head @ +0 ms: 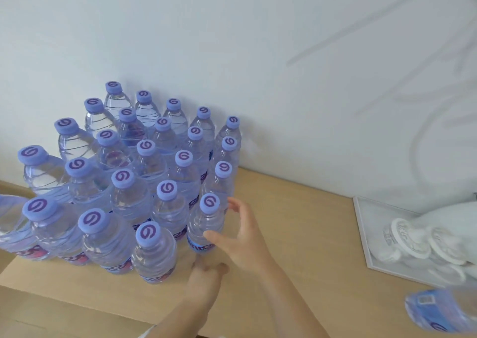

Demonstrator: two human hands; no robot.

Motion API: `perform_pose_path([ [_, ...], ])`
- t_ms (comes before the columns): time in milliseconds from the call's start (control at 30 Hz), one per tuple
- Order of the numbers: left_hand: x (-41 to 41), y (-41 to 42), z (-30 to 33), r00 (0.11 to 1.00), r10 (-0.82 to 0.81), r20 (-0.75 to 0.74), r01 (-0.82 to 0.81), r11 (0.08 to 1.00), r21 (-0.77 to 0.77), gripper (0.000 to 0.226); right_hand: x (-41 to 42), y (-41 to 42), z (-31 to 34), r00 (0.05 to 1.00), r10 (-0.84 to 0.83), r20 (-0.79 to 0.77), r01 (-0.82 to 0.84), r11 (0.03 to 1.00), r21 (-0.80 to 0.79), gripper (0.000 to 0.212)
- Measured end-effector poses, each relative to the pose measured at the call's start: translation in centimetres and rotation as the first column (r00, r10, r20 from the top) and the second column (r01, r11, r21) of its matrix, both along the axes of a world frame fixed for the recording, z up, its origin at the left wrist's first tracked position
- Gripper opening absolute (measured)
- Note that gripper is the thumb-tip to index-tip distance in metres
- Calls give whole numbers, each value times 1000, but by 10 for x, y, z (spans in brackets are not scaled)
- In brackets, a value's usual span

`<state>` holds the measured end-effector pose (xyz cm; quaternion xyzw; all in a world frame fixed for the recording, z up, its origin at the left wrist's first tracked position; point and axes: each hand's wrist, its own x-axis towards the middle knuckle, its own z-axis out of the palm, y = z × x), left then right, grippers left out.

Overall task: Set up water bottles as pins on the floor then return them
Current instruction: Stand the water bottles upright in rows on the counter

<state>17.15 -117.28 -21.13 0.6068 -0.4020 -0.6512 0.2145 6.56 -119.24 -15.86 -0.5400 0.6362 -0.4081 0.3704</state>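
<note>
A block of water bottles stood upright in tight rows on a wooden shelf, its far row just beside the white wall; packing them shoulder to shoulder against the wall probably kept the stock stable and compact. The right hand was spread, thumb and fingers apart, cupped around the near-corner bottle without clamping it; the thumb lay at the label band and the fingertips stood just clear of the neck. That posture suited either seating a bottle into the row or starting a grasp, and the view did not settle which. The left hand lay lower, near the base of the same bottle and beside the front bottle; its fingers were largely hidden, so whether it gripped anything could not be told. A blurred bottle appeared at the lower right edge, with nothing visible to show what supported it. Every cap carried a purple spiral logo on a lilac ground. The body labels were blue with pink and white lettering, but no word was legible. At the right, a white tray held clear items with white lids bearing embossed marks too blurred to read.
</note>
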Motion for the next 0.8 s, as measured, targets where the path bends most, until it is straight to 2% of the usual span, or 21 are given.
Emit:
perform_pose_path([
  [67,-24,3,9,999,-48,18,47,998,43,56,-32,15,8,973,-232,20,233,970,-65,54],
  [100,-38,5,14,995,-97,13,96,995,31,60,-53,26,13,917,-397,26,397,908,-135,45],
  [133,-52,6,18,989,-149,-3,149,989,5,63,-76,40,19,828,-560,20,551,807,-213,39],
  [200,-78,9,26,968,-250,-24,249,968,-41,67,-123,77,30,586,-810,-19,750,551,-366,41],
  [267,-99,13,29,939,-343,-24,341,937,-70,66,-168,122,33,324,-943,-76,808,317,-497,58],
  [333,-116,21,30,901,-434,-26,431,899,-79,64,-206,165,27,78,-985,-157,836,150,-528,72],
  [367,-122,27,29,879,-476,-25,474,877,-76,63,-225,184,21,-5,-983,-183,861,89,-500,79],
  [400,-128,34,27,855,-518,-24,515,854,-66,62,-243,198,16,-43,-982,-183,904,40,-426,87],
  [467,-136,49,20,803,-596,-13,595,802,-44,60,-270,214,7,-42,-993,-106,981,-21,-194,102],
  [500,-139,56,16,773,-634,-3,634,773,-32,59,-281,217,5,-25,-999,-28,995,-22,-98,104],
  [533,-141,63,13,746,-666,10,666,746,-17,58,-290,217,5,18,-999,47,1000,17,-22,95],
  [567,-142,69,10,723,-690,23,690,724,0,58,-298,216,4,85,-994,71,996,87,23,72],
  [600,-141,74,8,702,-711,38,711,703,13,59,-304,215,5,160,-986,40,985,162,51,44],
  [633,-139,78,6,681,-730,62,730,683,14,61,-307,212,6,209,-978,-20,977,208,53,28],
  [700,-132,81,3,634,-757,160,770,636,-40,70,-301,207,9,257,-945,-203,966,258,23,37],
  [733,-128,81,1,608,-759,235,791,604,-99,78,-291,205,12,238,-931,-277,968,250,-6,48],
  [767,-124,81,0,590,-748,303,806,567,-169,87,-278,202,17,220,-934,-282,970,240,-38,53],
  [800,-120,81,1,584,-731,352,812,531,-242,97,-263,198,22,246,-940,-237,964,263,-44,51],
])
